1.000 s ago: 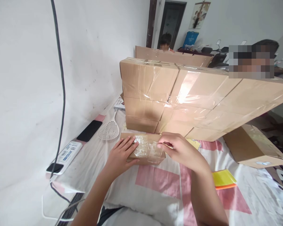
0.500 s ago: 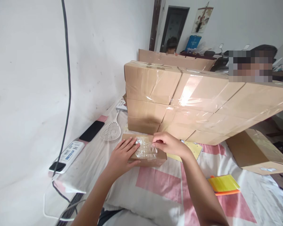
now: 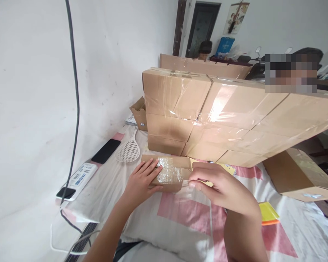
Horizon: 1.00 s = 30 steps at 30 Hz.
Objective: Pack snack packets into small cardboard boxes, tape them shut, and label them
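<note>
A small cardboard box (image 3: 150, 156) lies on the cloth in front of me, with crinkled clear tape (image 3: 168, 171) across its top. My left hand (image 3: 146, 176) presses flat on the box's left part, fingers spread over the tape's left edge. At the box's right end, my right hand (image 3: 210, 180) is closed in a pinch on a strip of clear tape (image 3: 186, 189) that hangs by the front right corner. How far this strip is stuck to the box is hard to make out.
Behind the box stands a tall wall of taped cardboard (image 3: 177, 94). To the left are a white slotted skimmer (image 3: 128, 150), a black phone (image 3: 106, 151) and a white package (image 3: 83, 174). An open carton (image 3: 297, 174) and yellow-orange sheets (image 3: 269, 213) lie right. Other people sit beyond the cardboard.
My right hand has moved right, off the box's top to beyond its right end, drawing the clear tape strip along. The left hand has stayed in place.
</note>
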Motion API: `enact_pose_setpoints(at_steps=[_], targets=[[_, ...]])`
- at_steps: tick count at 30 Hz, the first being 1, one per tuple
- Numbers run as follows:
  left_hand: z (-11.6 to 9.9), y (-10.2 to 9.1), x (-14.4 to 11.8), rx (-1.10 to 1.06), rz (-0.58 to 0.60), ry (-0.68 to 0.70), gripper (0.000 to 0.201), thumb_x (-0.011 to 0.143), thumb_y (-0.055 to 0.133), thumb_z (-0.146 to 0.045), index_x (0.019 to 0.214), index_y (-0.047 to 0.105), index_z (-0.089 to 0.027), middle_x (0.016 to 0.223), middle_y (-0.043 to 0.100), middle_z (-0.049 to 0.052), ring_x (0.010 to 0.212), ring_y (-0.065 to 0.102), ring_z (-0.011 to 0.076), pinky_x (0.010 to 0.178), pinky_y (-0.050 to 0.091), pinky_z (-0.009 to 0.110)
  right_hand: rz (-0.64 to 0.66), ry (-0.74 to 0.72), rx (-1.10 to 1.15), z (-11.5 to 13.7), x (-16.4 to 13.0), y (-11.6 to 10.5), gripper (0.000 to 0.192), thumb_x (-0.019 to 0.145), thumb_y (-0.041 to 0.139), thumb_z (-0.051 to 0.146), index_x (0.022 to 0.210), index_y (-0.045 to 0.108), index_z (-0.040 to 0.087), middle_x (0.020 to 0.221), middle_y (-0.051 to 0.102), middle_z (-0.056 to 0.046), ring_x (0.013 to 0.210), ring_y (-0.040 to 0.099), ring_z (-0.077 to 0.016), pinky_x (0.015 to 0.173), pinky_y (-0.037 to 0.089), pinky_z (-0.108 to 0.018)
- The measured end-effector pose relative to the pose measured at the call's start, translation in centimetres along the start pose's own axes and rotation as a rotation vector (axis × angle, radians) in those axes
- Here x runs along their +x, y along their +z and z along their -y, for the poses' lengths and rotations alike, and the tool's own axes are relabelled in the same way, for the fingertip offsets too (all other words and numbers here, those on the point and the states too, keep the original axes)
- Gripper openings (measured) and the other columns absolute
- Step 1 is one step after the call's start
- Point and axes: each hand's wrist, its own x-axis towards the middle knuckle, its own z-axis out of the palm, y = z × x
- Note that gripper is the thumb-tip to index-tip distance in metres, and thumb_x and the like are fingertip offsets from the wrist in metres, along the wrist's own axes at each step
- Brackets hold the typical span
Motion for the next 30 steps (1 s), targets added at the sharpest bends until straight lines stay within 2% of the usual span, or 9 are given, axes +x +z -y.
enact_pose_setpoints(at_steps=[2, 4, 10, 13, 20, 22, 25, 28, 30], targets=[[0.0, 0.1, -0.1, 0.005, -0.001, 0.002, 0.063, 0.09, 0.067, -0.053, 0.145, 0.056, -0.023, 0.156, 0.05, 0.008, 0.141, 0.051, 0.0324, 0.115, 0.042, 0.049, -0.033, 0.073, -0.066, -0.2, 0.3, -0.1, 0.025, 0.103, 0.052, 0.021, 0.078, 0.058, 0.02, 0.074, 0.055, 0.001, 0.068, 0.05, -0.0131, 0.063, 0.034, -0.026], [0.1, 0.3, -0.1, 0.006, -0.002, 0.008, 0.063, 0.091, 0.067, -0.052, 0.146, 0.055, -0.023, 0.157, 0.049, 0.008, 0.141, 0.051, 0.0321, 0.115, 0.041, 0.05, -0.001, 0.136, -0.047, -1.4, 1.2, 0.5, 0.027, 0.101, 0.051, 0.019, 0.075, 0.054, 0.02, 0.074, 0.052, 0.002, 0.065, 0.047, -0.0117, 0.061, 0.032, -0.026], [0.3, 0.6, -0.2, -0.016, -0.012, 0.008, 0.062, 0.091, 0.066, -0.05, 0.146, 0.054, -0.023, 0.158, 0.049, 0.008, 0.142, 0.05, 0.0318, 0.117, 0.04, 0.05, 0.059, 0.287, 0.094, -8.1, 4.1, 3.1, 0.027, 0.097, 0.053, 0.022, 0.071, 0.056, 0.019, 0.069, 0.05, 0.004, 0.063, 0.046, -0.0114, 0.059, 0.032, -0.026], [0.3, 0.6, -0.2, -0.011, -0.012, 0.01, 0.063, 0.09, 0.067, -0.049, 0.146, 0.054, -0.023, 0.157, 0.049, 0.008, 0.141, 0.051, 0.0319, 0.116, 0.041, 0.05, 0.066, 0.316, 0.097, -9.9, 4.6, 3.8, 0.027, 0.096, 0.055, 0.024, 0.07, 0.057, 0.018, 0.069, 0.053, 0.003, 0.062, 0.048, -0.0115, 0.059, 0.032, -0.026], [0.2, 0.8, -0.1, -0.001, -0.017, 0.01, 0.061, 0.089, 0.069, -0.048, 0.143, 0.057, -0.022, 0.156, 0.051, 0.008, 0.14, 0.052, 0.0332, 0.114, 0.043, 0.052, 0.091, 0.297, -0.047, -10.4, 5.4, 4.7, 0.025, 0.094, 0.059, 0.022, 0.07, 0.063, 0.019, 0.073, 0.061, 0.001, 0.067, 0.055, -0.0138, 0.062, 0.034, -0.028], [0.3, 0.8, -0.1, 0.015, -0.012, 0.016, 0.061, 0.09, 0.068, -0.049, 0.143, 0.057, -0.023, 0.156, 0.051, 0.008, 0.14, 0.052, 0.0329, 0.113, 0.044, 0.052, 0.057, 0.302, -0.096, -10.5, 5.3, 5.0, 0.022, 0.093, 0.061, 0.022, 0.072, 0.065, 0.019, 0.079, 0.062, -0.001, 0.073, 0.058, -0.015, 0.066, 0.037, -0.028], [0.4, 0.9, -0.1, 0.018, -0.014, 0.022, 0.06, 0.091, 0.066, -0.051, 0.144, 0.057, -0.023, 0.156, 0.05, 0.008, 0.14, 0.052, 0.0325, 0.113, 0.044, 0.052, -0.06, 0.368, -0.203, -10.6, 4.9, 5.4, 0.006, 0.09, 0.069, 0.024, 0.087, 0.066, 0.02, 0.098, 0.063, -0.003, 0.085, 0.062, -0.0175, 0.073, 0.041, -0.029], [0.4, 1.0, 0.0, 0.007, -0.026, 0.031, 0.059, 0.093, 0.064, -0.051, 0.144, 0.056, -0.023, 0.156, 0.051, 0.008, 0.141, 0.051, 0.0322, 0.113, 0.044, 0.051, -0.121, 0.454, -0.274, -10.7, 4.4, 5.8, 0.017, 0.088, 0.073, 0.029, 0.098, 0.063, 0.021, 0.11, 0.061, -0.003, 0.091, 0.063, -0.0192, 0.075, 0.041, -0.03], [0.3, 1.0, 0.0, -0.003, -0.035, 0.03, 0.058, 0.093, 0.064, -0.05, 0.144, 0.056, -0.023, 0.156, 0.051, 0.008, 0.14, 0.052, 0.032, 0.113, 0.044, 0.051, -0.122, 0.46, -0.277, -10.6, 4.2, 5.9, 0.016, 0.089, 0.072, 0.028, 0.099, 0.062, 0.022, 0.11, 0.061, -0.003, 0.092, 0.063, -0.0196, 0.075, 0.041, -0.03]])
